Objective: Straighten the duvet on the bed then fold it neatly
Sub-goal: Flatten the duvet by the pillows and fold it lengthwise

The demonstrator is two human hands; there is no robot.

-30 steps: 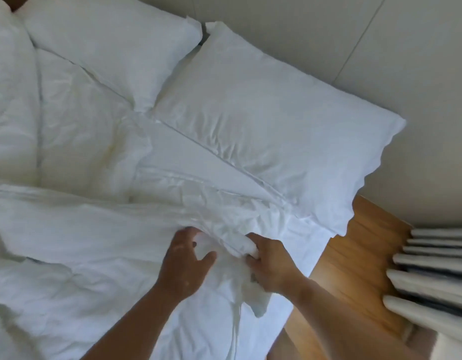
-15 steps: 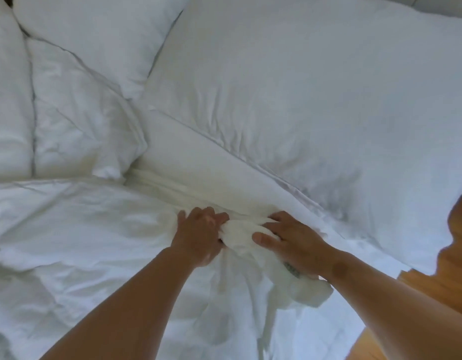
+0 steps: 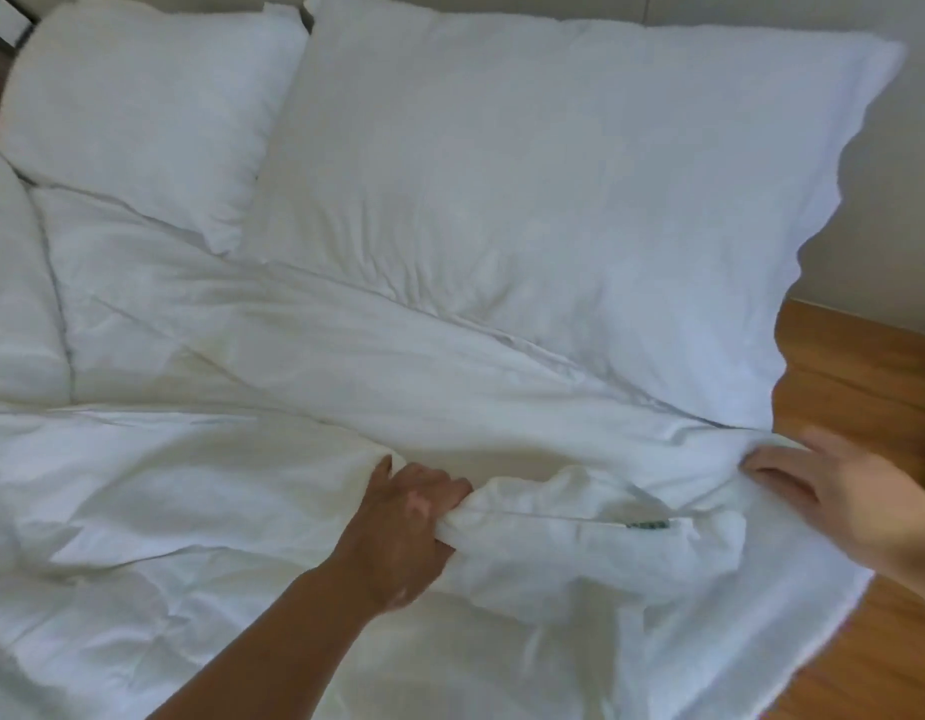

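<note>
between left hand [image 3: 408,522] and right hand [image 3: 855,501], duvet edge [image 3: 579,517] runs sideways

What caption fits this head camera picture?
Left hand and right hand grip the bunched duvet beside a big white pillow.

the two hands, half a second ago close together on one bunch of the duvet [image 3: 579,532], are now well apart. the right hand [image 3: 834,501] has gone out to just below the lower right corner of the large pillow [image 3: 553,174], blurred at the duvet's edge, so its hold is unclear. the left hand [image 3: 408,527] now grips the bunch further below the pillow. between them the duvet's edge is drawn out into a long roll, with a seam and a small green tag [image 3: 647,524] now showing.
</note>
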